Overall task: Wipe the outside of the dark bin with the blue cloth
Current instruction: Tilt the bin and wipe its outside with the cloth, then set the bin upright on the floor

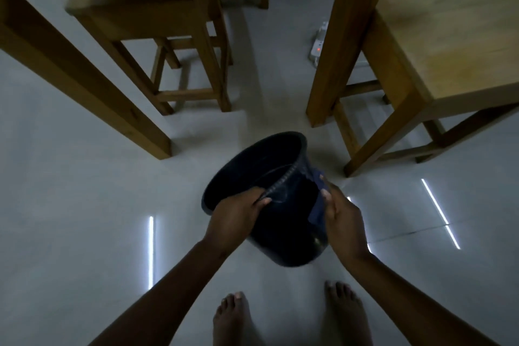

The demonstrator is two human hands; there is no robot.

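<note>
Spreading under everything is the pale tiled floor (pixel 84 205), with wooden chairs (pixel 157 36) standing ahead. The dark bin (pixel 283 222) is held tilted above bare feet (pixel 233 314), mouth facing away. The left hand (pixel 236 219) curls its fingers over the rim; the right hand (pixel 342 219) presses the blue cloth (pixel 318 196) flat against the bin's right side, fingers together.

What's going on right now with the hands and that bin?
Left hand grips dark bin at rim, held tilted above floor. Right hand presses blue cloth on its outer side. Nothing in the way.
</note>
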